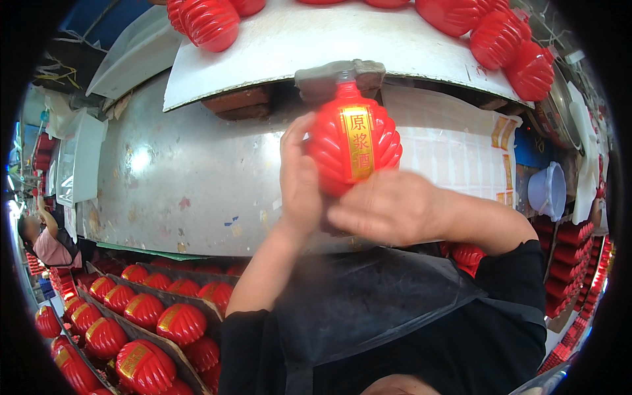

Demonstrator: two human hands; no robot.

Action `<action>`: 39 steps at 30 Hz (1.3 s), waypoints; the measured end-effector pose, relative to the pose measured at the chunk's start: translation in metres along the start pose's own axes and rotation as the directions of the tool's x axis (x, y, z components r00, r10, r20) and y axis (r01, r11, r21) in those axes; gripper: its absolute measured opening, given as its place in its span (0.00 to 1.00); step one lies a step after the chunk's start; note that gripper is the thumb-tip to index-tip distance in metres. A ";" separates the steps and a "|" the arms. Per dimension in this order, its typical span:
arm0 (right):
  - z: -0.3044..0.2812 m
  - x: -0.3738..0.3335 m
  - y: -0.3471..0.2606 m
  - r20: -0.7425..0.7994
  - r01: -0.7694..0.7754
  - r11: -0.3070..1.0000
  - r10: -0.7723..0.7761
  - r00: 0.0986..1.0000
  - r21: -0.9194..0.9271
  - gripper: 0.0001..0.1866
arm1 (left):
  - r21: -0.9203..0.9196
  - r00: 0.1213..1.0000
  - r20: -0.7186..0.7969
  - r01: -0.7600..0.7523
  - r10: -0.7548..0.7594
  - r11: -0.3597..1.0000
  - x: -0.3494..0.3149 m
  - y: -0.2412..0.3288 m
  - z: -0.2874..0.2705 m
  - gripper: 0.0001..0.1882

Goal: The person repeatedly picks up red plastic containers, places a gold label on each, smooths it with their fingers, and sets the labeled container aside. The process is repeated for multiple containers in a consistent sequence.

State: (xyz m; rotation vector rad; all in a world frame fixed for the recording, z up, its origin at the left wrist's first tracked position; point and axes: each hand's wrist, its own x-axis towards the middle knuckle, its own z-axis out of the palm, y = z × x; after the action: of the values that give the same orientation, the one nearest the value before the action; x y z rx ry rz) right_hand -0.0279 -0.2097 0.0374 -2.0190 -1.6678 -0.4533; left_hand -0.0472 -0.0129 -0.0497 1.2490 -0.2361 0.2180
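Observation:
A ribbed, round red bottle (388, 146) lies tilted over the metal table, its clear mouth toward the far side against a grey block (313, 82). A gold-and-red label strip (359, 148) runs down its upper face. My left hand (299, 181) grips the bottle's left side. At the bottle's near end, my right hand (395, 207) lies over the lower end of the strip, touching or very close to it. That hand's fingers are curled and smeared by motion, so whether they hold anything is hidden.
A sheet of gold labels (454, 141) lies on the metal table (164, 197), to the right. More red bottles (209, 23) stand on a white board (276, 49) beyond. Crated labelled bottles (145, 365) fill the lower left. A purple bucket (548, 191) stands right; a co-worker (52, 243) is far left.

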 end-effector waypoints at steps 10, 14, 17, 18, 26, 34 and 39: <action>-0.026 0.020 0.095 -0.088 -0.600 0.766 0.630 0.771 0.228 0.16 | 0.445 0.997 0.003 0.071 -0.081 0.893 0.027 0.018 0.006 0.44; -0.019 0.013 0.081 -0.110 -0.559 0.759 0.621 0.776 0.334 0.16 | 0.312 0.962 0.062 0.233 -0.265 0.921 0.050 0.025 0.003 0.49; -0.003 0.011 0.083 -0.190 -0.617 0.761 0.648 0.738 0.200 0.16 | 0.267 0.920 0.122 0.330 -0.372 0.905 0.066 0.028 0.001 0.52; 0.001 0.011 0.085 -0.222 -0.607 0.773 0.635 0.740 0.187 0.15 | 0.257 0.912 0.133 0.346 -0.388 0.902 0.069 0.029 0.000 0.54; -0.026 0.029 0.076 -0.228 -0.507 0.815 0.570 0.789 0.281 0.17 | 0.197 0.939 0.205 0.236 -0.276 0.951 0.056 0.043 0.007 0.61; -0.037 0.028 0.052 -0.202 -0.349 0.937 0.344 0.917 0.014 0.19 | 0.269 0.934 0.187 0.249 -0.303 0.931 0.052 0.059 0.020 0.57; -0.035 0.025 0.043 -0.227 -0.329 0.940 0.301 0.926 -0.095 0.21 | 0.275 0.943 0.130 0.262 -0.305 0.925 0.054 0.065 0.031 0.44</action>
State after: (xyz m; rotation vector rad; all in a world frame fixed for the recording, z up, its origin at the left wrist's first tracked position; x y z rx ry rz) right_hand 0.0210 -0.2145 0.0738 -2.1983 -1.1868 -0.6480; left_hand -0.0164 -0.0206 0.0346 1.5434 -0.1743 -0.1162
